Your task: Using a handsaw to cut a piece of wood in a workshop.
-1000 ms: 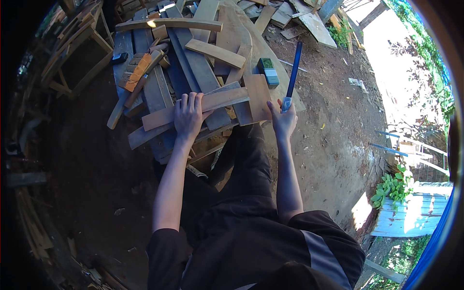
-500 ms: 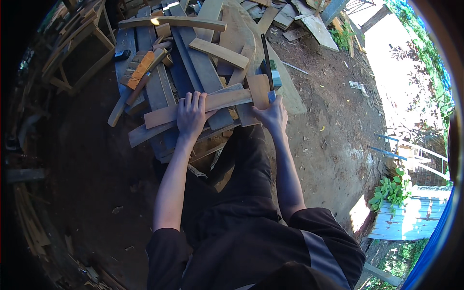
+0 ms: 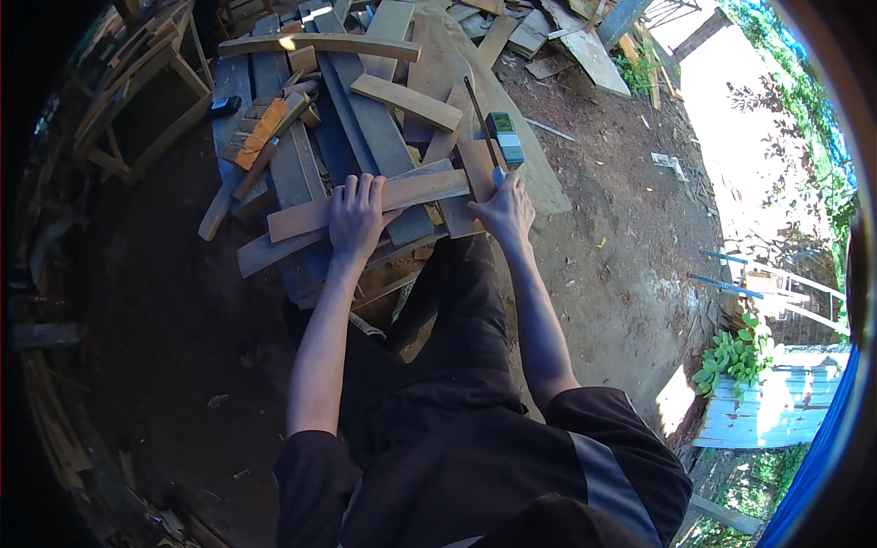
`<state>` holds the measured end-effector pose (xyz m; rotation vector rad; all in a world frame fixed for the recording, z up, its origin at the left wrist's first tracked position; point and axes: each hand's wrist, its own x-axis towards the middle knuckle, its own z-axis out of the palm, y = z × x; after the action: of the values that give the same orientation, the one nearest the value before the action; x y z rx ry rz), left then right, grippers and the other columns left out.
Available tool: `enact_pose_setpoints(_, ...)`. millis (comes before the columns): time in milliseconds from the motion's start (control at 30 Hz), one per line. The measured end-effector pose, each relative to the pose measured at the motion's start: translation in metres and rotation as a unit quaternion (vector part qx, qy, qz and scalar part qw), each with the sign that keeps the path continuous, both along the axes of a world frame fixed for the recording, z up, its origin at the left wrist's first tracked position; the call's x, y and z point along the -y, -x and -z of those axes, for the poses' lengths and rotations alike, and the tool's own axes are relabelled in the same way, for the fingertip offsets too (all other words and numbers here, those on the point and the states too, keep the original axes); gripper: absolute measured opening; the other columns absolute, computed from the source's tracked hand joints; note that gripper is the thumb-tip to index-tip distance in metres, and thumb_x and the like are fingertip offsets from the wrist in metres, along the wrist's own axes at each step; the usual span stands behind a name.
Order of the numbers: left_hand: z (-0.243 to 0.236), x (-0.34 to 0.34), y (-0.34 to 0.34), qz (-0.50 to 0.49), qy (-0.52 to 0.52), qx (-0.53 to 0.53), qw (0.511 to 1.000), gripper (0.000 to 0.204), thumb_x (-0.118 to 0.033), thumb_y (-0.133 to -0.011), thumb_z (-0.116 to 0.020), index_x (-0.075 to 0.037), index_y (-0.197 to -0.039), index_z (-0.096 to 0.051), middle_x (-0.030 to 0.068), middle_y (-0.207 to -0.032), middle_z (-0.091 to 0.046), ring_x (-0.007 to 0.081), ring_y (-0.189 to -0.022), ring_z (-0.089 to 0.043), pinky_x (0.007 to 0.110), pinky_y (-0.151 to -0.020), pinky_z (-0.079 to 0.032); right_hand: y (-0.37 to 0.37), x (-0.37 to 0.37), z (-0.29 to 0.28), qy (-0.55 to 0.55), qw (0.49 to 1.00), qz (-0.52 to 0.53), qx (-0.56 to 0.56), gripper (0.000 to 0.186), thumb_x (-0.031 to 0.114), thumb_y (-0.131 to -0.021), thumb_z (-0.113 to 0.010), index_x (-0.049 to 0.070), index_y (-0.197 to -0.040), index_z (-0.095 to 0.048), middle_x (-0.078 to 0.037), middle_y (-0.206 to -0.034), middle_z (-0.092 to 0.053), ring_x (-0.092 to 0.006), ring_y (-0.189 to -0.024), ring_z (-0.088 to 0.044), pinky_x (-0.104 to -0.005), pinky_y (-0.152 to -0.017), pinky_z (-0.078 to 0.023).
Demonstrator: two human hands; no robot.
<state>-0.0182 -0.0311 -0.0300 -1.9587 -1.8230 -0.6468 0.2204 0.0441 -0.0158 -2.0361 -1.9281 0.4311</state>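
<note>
My left hand (image 3: pixel 357 217) is closed over a pale wooden strip (image 3: pixel 427 187), its fingers wrapped over the far edge. Under that strip lies a greyer board (image 3: pixel 263 257), at a slight angle to it. In my right hand (image 3: pixel 508 215) is the pale blue handle of a long, thin, dark-bladed tool (image 3: pixel 480 119); its exact kind is unclear. The blade points away from me and leans left, over or beside a short wooden piece (image 3: pixel 477 164) at the strip's right end. My right thumb reaches left toward that piece. Whether the blade touches the wood cannot be made out.
Boards are heaped across the low work surface (image 3: pixel 343 151). A wooden hand plane (image 3: pixel 263 133) lies at the left, near a small black object (image 3: pixel 225 107). Beyond my right hand sits a green and white box (image 3: pixel 503 137). Scrap wood (image 3: pixel 539 35) covers the ground farther off.
The dark blade has tilted left, and my right hand has shifted slightly left with it. My left hand keeps its place on the strip. The whole view has moved a little.
</note>
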Motion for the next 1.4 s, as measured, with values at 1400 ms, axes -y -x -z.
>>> enact_pose_setpoints(1400, 0.004, 0.005, 0.005, -0.005, -0.026, -0.004, 1.0, 0.057, -0.05, -0.074, -0.076, -0.008, -0.109, -0.06, 0.0037, -0.098, -0.055, 0.021, -0.094, -0.055, 0.035, -0.08, -0.045, 0.01, -0.2, -0.013, -0.062, 0.997, 0.032, 0.034, 0.068, 0.04, -0.067, -0.085, 0.0, -0.113, -0.058, -0.023, -0.108, -0.071, -0.0377, -0.102, -0.07, -0.045, -0.088, -0.055)
